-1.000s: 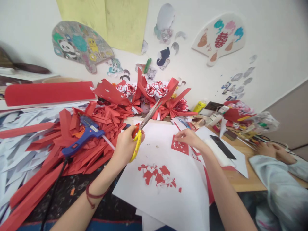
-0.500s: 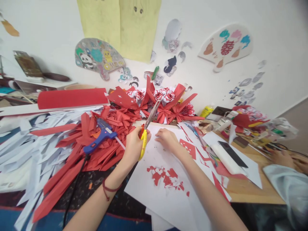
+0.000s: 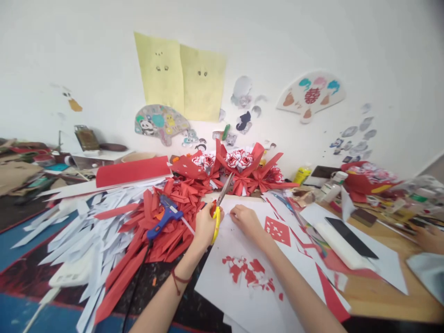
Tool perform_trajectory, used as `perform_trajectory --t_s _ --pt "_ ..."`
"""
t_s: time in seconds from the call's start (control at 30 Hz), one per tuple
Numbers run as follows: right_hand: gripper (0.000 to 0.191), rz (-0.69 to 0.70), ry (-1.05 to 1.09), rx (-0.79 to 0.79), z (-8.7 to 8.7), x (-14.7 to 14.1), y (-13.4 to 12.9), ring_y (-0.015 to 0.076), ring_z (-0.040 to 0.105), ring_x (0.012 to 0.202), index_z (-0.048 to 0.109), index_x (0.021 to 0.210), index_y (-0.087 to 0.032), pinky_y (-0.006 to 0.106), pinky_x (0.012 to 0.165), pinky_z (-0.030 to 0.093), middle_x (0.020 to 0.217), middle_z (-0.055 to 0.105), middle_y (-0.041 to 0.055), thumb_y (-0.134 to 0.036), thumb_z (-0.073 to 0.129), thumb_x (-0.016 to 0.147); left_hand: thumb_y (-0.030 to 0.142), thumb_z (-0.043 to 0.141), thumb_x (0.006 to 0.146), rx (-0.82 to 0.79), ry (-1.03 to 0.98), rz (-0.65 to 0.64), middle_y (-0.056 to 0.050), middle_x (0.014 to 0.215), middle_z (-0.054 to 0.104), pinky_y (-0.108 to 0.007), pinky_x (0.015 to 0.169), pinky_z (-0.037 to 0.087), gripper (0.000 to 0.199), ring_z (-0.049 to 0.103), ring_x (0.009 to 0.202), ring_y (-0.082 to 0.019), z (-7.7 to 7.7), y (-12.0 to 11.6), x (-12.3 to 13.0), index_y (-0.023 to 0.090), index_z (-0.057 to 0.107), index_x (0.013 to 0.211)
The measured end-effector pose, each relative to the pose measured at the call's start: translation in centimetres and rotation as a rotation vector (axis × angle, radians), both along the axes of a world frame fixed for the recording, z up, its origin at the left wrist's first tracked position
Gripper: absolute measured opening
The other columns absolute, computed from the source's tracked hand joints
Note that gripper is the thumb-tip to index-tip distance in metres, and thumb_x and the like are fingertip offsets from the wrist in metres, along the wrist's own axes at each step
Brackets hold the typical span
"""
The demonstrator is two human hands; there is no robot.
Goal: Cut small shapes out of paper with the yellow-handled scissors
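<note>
Scissors (image 3: 217,225) with yellow handles are gripped in my left hand (image 3: 204,224), their blades pointing up and away. Just to the right, my right hand (image 3: 245,223) is closed, its fingers curled together above a sheet of white paper (image 3: 222,273). Whatever those fingers may hold is too small to make out. Red paper scraps (image 3: 248,272) lie scattered on the white sheet below both hands. Right of my right wrist is a red paper square (image 3: 277,231) with small cut-out holes.
On the left, a blue glue gun (image 3: 166,215) rests on folded red paper strips (image 3: 156,243) beside white strips (image 3: 100,245). Red paper bouquets (image 3: 239,166) stand against the wall. At right lie a black phone (image 3: 352,237) and a co-worker's hand (image 3: 430,238).
The view has tilted up, showing more wall, and shifted left. My left hand still grips the scissors, and both hands stay close together over the white sheet.
</note>
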State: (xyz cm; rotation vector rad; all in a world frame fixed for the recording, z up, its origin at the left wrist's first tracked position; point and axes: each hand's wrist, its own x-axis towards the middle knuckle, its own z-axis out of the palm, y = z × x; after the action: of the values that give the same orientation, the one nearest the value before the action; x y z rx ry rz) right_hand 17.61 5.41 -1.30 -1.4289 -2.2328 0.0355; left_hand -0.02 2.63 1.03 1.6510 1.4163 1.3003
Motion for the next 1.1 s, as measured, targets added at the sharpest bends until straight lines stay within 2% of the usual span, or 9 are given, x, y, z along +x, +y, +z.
perform_trajectory --t_s 0.13,0.27,0.37,0.53,0.7,0.87,1.1 --pt "0.012 -0.052 0.276 0.013 0.5 0.5 -0.1 0.0192 0.061 0.077 0.066 0.076 -0.018 0.030 0.074 0.044 0.081 0.068 0.0062 -0.022 0.056 0.082 0.035 0.061 0.071 0.035 0.006 0.008 -0.002 0.073 0.066 -0.023 0.063 0.043 0.021 0.061 0.067 -0.016 0.3 0.0 0.0 0.016 0.061 0.079" --pt "0.019 -0.101 0.632 -0.018 1.4 1.1 0.4 0.0185 0.063 0.064 0.064 0.078 -0.017 0.031 0.063 0.048 0.078 0.069 0.0069 -0.034 0.056 0.081 0.037 0.058 0.075 0.091 0.020 -0.012 0.000 0.073 0.064 -0.022 0.064 0.042 0.021 0.059 0.068 -0.014 0.7 0.0 0.0 0.016 0.059 0.080" --pt "0.027 -0.026 0.860 -0.110 1.9 0.8 0.8 0.0179 0.063 0.055 0.062 0.077 -0.015 0.029 0.051 0.049 0.068 0.067 0.0053 -0.041 0.058 0.078 0.037 0.059 0.074 0.122 0.056 -0.034 0.001 0.070 0.061 -0.021 0.061 0.040 0.021 0.055 0.064 -0.013 1.0 0.1 0.0 0.016 0.058 0.078" --pt "0.030 0.106 1.125 -0.196 2.0 -0.8 0.4 0.0170 0.063 0.055 0.061 0.080 -0.016 0.029 0.052 0.051 0.067 0.065 0.0036 -0.046 0.063 0.075 0.041 0.059 0.076 0.123 0.083 -0.088 0.002 0.073 0.060 -0.022 0.060 0.038 0.027 0.051 0.062 -0.012 1.4 0.7 0.2 0.016 0.060 0.088" --pt "0.027 0.152 1.228 -0.234 2.0 -1.6 -0.1 0.0168 0.062 0.056 0.062 0.080 -0.017 0.030 0.054 0.050 0.062 0.064 0.0019 -0.044 0.066 0.076 0.040 0.060 0.074 0.095 -0.024 -0.074 -0.001 0.078 0.063 -0.024 0.064 0.043 0.028 0.057 0.068 -0.014 1.5 2.1 0.8 0.015 0.059 0.087" --pt "0.025 0.169 1.306 -0.298 1.9 -1.5 -0.2 0.0169 0.063 0.057 0.063 0.078 -0.018 0.031 0.058 0.051 0.065 0.067 0.0023 -0.041 0.070 0.072 0.039 0.059 0.075 0.093 -0.047 -0.079 -0.003 0.080 0.064 -0.024 0.066 0.044 0.026 0.059 0.071 -0.015 1.5 3.3 1.2 0.015 0.058 0.086" --pt "0.028 0.161 1.204 -0.373 1.1 -1.4 -0.5 0.0153 0.063 0.057 0.064 0.077 -0.016 0.029 0.060 0.049 0.061 0.067 0.0012 -0.043 0.071 0.072 0.032 0.056 0.078 0.063 0.031 -0.112 -0.002 0.077 0.064 -0.025 0.066 0.043 0.017 0.060 0.070 -0.015 1.6 2.4 1.4 0.017 0.058 0.086"
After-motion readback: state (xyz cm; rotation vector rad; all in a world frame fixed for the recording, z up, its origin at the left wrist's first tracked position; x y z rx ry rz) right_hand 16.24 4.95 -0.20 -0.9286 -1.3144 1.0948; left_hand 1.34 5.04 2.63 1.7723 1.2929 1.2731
